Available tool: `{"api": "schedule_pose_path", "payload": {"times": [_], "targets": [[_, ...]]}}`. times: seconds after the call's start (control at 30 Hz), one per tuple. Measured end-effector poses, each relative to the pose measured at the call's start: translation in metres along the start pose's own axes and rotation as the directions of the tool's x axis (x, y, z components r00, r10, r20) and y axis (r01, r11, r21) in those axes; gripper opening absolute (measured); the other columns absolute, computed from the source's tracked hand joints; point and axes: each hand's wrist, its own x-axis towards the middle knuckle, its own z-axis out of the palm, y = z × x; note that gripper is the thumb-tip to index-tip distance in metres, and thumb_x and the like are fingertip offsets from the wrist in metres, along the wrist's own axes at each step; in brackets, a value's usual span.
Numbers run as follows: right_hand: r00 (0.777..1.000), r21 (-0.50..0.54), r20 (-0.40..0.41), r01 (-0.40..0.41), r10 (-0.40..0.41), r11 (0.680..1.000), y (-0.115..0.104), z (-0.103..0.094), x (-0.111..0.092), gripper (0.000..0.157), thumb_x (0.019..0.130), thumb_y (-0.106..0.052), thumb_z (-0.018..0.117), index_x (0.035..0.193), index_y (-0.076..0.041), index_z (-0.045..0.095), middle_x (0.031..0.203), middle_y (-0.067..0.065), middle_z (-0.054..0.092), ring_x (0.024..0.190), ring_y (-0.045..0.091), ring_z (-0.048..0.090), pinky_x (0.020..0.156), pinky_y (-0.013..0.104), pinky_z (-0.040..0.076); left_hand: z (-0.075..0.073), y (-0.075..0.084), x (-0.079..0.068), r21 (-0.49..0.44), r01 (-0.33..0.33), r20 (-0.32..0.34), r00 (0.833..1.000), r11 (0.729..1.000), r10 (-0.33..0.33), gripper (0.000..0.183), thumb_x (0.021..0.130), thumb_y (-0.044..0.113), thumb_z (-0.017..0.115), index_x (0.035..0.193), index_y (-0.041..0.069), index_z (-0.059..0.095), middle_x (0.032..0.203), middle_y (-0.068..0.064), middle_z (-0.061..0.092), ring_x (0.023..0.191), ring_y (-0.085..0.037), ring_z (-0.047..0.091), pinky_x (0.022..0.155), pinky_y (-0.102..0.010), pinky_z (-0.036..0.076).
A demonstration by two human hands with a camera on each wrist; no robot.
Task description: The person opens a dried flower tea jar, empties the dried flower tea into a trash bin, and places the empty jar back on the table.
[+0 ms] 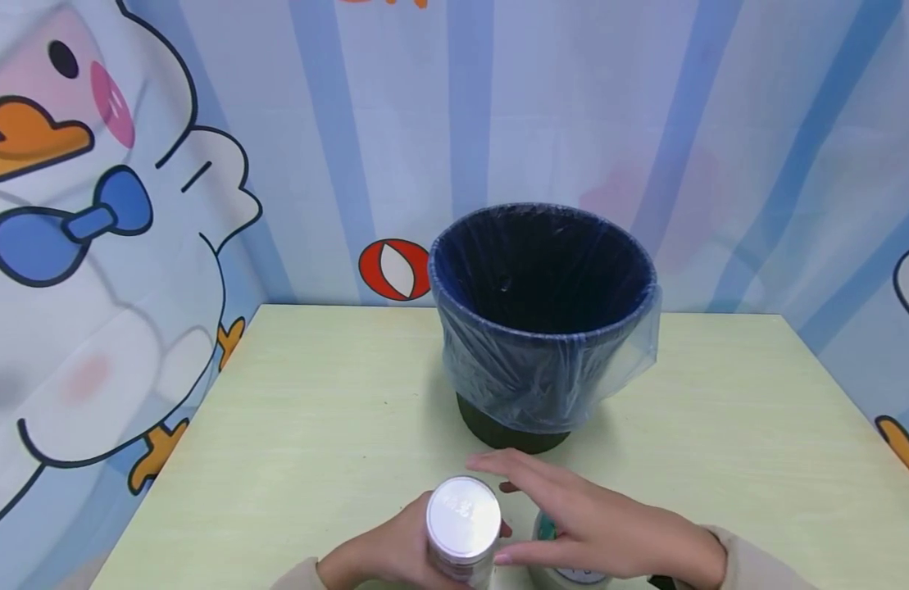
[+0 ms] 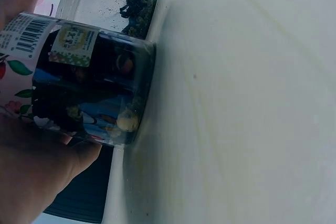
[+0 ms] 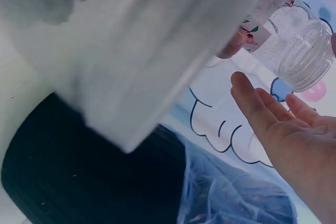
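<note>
The step in hand seems to be that the left hand [image 1: 398,545] steadies the jar [image 2: 92,87] while the right hand [image 1: 597,524] approaches its shiny lid [image 1: 464,516]. The left hand is curled round the jar, which is upright at the near edge of the view, on or just above the table [image 1: 314,410]. The right hand is quite open and holds nothing; its fingers reach behind the lid. To do this well, the left hand should keep a firm but gentle grip below the lid, because a smooth jar could turn. The right hand should take the lid from both sides, without knocking the second jar [image 2: 100,6] under its palm.

The head view alone shows the whole opening of the bin [image 1: 513,434], lined with a plastic bag [image 1: 528,377], behind the hands. It hides what is inside the jars. The left wrist view tells this: dark contents with a pale lump in the held jar, and a few dark bits in the other. The right wrist view shows a gap between the fingers and the held jar; whether the thumb touches, one cannot tell.
</note>
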Motion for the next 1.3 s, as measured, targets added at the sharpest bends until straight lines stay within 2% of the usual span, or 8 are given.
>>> {"api": "schedule_pose_path", "payload": {"times": [0.17, 0.33, 0.5, 0.63, 0.73, 0.97, 1.13, 1.3], "targets": [[0.998, -0.089, -0.013, 0.052, -0.053, 0.995, -0.006, 0.001, 0.006, 0.072, 0.093, -0.044, 0.067, 0.154, -0.031, 0.030, 0.152, -0.011, 0.039, 0.136, 0.012, 0.041, 0.108, 0.042, 0.040, 0.000, 0.001, 0.001, -0.009, -0.004, -0.001, 1.000, 1.000, 0.004, 0.076, 0.074, -0.010, 0.080, 0.139, -0.003, 0.043, 0.125, -0.023, 0.063, 0.121, -0.023, 0.059, 0.110, -0.038, 0.037], [0.987, -0.147, -0.007, 0.157, -0.160, 0.977, -0.009, 0.001, 0.010, 0.071, 0.094, -0.040, 0.067, 0.154, -0.024, 0.033, 0.152, -0.004, 0.041, 0.136, 0.015, 0.042, 0.106, 0.040, 0.043, 0.001, 0.001, 0.003, 0.012, -0.021, 0.010, 1.000, 1.000, 0.021, 0.070, 0.075, -0.008, 0.081, 0.136, 0.000, 0.047, 0.123, -0.020, 0.064, 0.118, -0.022, 0.060, 0.107, -0.038, 0.041], [0.963, -0.228, 0.012, 0.263, -0.268, 0.937, -0.015, -0.002, 0.015, 0.067, 0.095, -0.036, 0.068, 0.151, -0.016, 0.037, 0.149, 0.001, 0.044, 0.133, 0.016, 0.045, 0.104, 0.038, 0.044, 0.001, 0.000, 0.004, -0.003, -0.018, 0.013, 1.000, 1.000, 0.018, 0.065, 0.075, -0.009, 0.079, 0.132, 0.002, 0.050, 0.123, -0.021, 0.063, 0.115, -0.020, 0.061, 0.104, -0.038, 0.043], [0.954, -0.306, 0.063, 0.297, -0.293, 0.904, -0.025, -0.006, 0.022, 0.064, 0.096, -0.038, 0.066, 0.150, -0.016, 0.040, 0.144, 0.000, 0.046, 0.129, 0.013, 0.045, 0.103, 0.033, 0.044, 0.000, 0.000, 0.003, 0.008, -0.034, 0.022, 0.999, 0.999, 0.034, 0.069, 0.076, -0.008, 0.079, 0.135, 0.002, 0.045, 0.123, -0.021, 0.062, 0.114, -0.021, 0.061, 0.101, -0.039, 0.046], [0.953, -0.365, 0.118, 0.304, -0.280, 0.880, -0.032, -0.008, 0.028, 0.063, 0.096, -0.041, 0.065, 0.150, -0.017, 0.042, 0.140, -0.001, 0.048, 0.126, 0.011, 0.045, 0.103, 0.028, 0.043, -0.001, 0.000, 0.001, 0.031, -0.016, 0.009, 1.000, 0.999, 0.015, 0.073, 0.076, -0.006, 0.080, 0.136, 0.004, 0.041, 0.126, -0.018, 0.060, 0.114, -0.022, 0.061, 0.100, -0.038, 0.047], [0.951, -0.496, 0.210, 0.303, -0.225, 0.814, -0.043, -0.012, 0.037, 0.055, 0.093, -0.043, 0.068, 0.139, -0.015, 0.054, 0.129, 0.001, 0.054, 0.115, 0.009, 0.050, 0.096, 0.015, 0.042, 0.001, 0.005, -0.004, 0.010, 0.178, -0.034, 0.984, 0.984, -0.178, 0.074, 0.077, 0.000, 0.080, 0.138, 0.011, 0.041, 0.132, -0.007, 0.053, 0.117, -0.019, 0.055, 0.101, -0.034, 0.044], [0.957, -0.537, 0.223, 0.278, -0.184, 0.796, -0.046, -0.016, 0.037, 0.054, 0.091, -0.042, 0.072, 0.136, -0.015, 0.058, 0.126, 0.001, 0.055, 0.111, 0.008, 0.051, 0.091, 0.014, 0.044, 0.002, 0.005, 0.001, 0.057, 0.182, -0.040, 0.983, 0.982, -0.180, 0.067, 0.076, 0.002, 0.081, 0.132, 0.009, 0.045, 0.125, -0.007, 0.057, 0.111, -0.017, 0.058, 0.097, -0.034, 0.047], [0.964, -0.528, 0.222, 0.244, -0.145, 0.813, -0.048, -0.021, 0.035, 0.052, 0.091, -0.038, 0.073, 0.136, -0.017, 0.058, 0.126, 0.000, 0.056, 0.111, 0.008, 0.051, 0.088, 0.014, 0.046, 0.003, 0.004, 0.005, 0.066, 0.172, -0.041, 0.985, 0.983, -0.170, 0.067, 0.076, 0.004, 0.082, 0.132, 0.012, 0.046, 0.124, -0.004, 0.056, 0.110, -0.016, 0.057, 0.094, -0.034, 0.049]]}}
